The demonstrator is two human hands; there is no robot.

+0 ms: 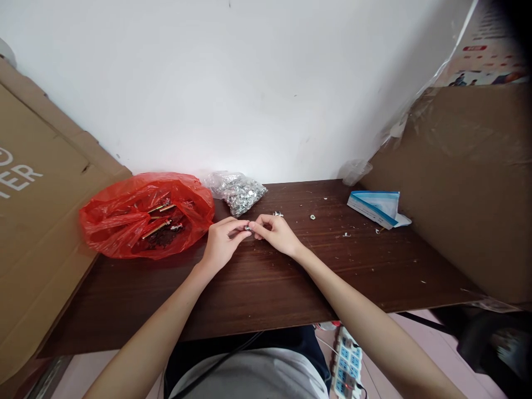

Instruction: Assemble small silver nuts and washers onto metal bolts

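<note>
Over the middle of the dark wooden table, my left hand (223, 239) and my right hand (275, 233) meet fingertip to fingertip. Both pinch one small silvery metal piece (247, 228), too small to name exactly. To the left of my hands lies a red plastic bag (112, 235), its mouth spread wide, with brass-coloured bolts (157, 228) and dark small bits inside. Just behind my hands sits a clear bag of shiny metal washers or similar small parts (245, 194). A few loose metal bits (278, 214) lie by my right hand.
A round washer-like piece (312, 217) and scraps lie on the table (291, 293) to the right. Further right are a blue-and-white folded packet (374, 208) and a clear plastic cup (355, 172). Cardboard boxes (465, 194) flank both sides. A power strip (347, 363) is on the floor.
</note>
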